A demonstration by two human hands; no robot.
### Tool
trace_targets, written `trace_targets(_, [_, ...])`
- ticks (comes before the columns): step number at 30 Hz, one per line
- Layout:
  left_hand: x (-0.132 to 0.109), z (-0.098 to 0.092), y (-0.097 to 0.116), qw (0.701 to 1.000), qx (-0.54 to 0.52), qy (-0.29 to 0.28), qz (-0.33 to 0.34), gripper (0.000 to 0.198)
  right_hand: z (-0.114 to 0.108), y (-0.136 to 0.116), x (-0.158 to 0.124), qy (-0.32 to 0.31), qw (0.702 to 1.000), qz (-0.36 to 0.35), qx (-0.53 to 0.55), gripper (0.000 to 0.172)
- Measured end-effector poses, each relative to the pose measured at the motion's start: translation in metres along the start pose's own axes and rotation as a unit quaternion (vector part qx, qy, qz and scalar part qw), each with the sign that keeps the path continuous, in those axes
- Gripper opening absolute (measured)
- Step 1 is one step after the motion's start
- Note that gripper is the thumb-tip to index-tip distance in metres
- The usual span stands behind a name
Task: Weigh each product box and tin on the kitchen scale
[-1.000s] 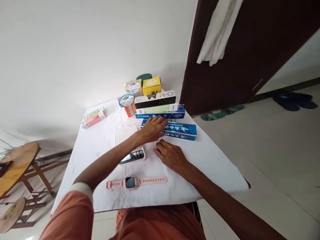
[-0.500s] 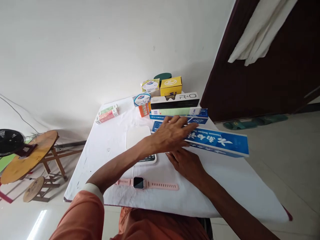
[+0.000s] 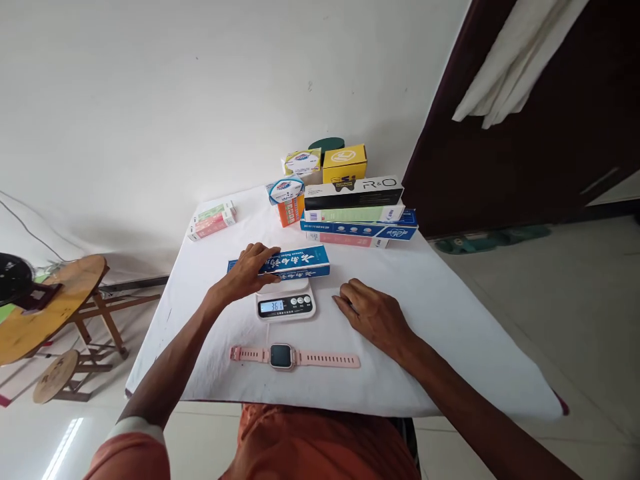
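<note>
My left hand (image 3: 249,272) grips a long blue toothpaste box (image 3: 305,259) near its left end, fingers over the top and thumb at the front. The box lies crosswise over a white digital scale (image 3: 286,307), whose lit display seems to read 361. To the right of the scale, my right hand (image 3: 374,313) rests on the white tablecloth with its fingers curled in; nothing shows in it. A pink-strapped smartwatch (image 3: 281,357) is laid out flat in front of the scale.
Behind stand stacked long boxes, topped by a black-and-white box (image 3: 353,193), beside a yellow box (image 3: 345,163), an orange box (image 3: 291,212) and soap packs. Small pink and green boxes (image 3: 214,222) sit at the back left. Wooden stools (image 3: 60,373) stand left of the table.
The toothpaste box has gone left with my left hand, from the right side of the table onto the scale. The scale's display now shows. My right hand has stayed nearly in place.
</note>
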State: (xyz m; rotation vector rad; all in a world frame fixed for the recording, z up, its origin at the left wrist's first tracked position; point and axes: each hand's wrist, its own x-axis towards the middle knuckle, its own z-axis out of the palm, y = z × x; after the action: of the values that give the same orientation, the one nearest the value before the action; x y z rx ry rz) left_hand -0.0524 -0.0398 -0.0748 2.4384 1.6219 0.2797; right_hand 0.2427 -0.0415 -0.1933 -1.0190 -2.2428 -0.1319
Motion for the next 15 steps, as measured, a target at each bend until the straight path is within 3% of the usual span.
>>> trace_targets(4, [-0.010,-0.005,-0.003,0.999,-0.016,0.045,0.003,0.071,-0.002,0.000,-0.001,-0.013,1.000,0.005,0.012,0.032])
trace_targets(7, [-0.027,-0.015,0.005,0.984,-0.052,0.172,0.003,0.064,-0.003,-0.001,-0.001,-0.020,0.999,0.014,0.021,0.033])
trace_targets(11, [-0.057,-0.018,0.017,0.931,-0.066,0.357,-0.045,0.042,-0.002,-0.001,-0.001,-0.029,0.999,0.015,0.019,0.035])
trace_targets(15, [-0.080,-0.015,0.022,0.907,-0.045,0.410,-0.083,0.039,-0.002,0.000,-0.002,-0.033,0.999,0.020,0.027,0.036])
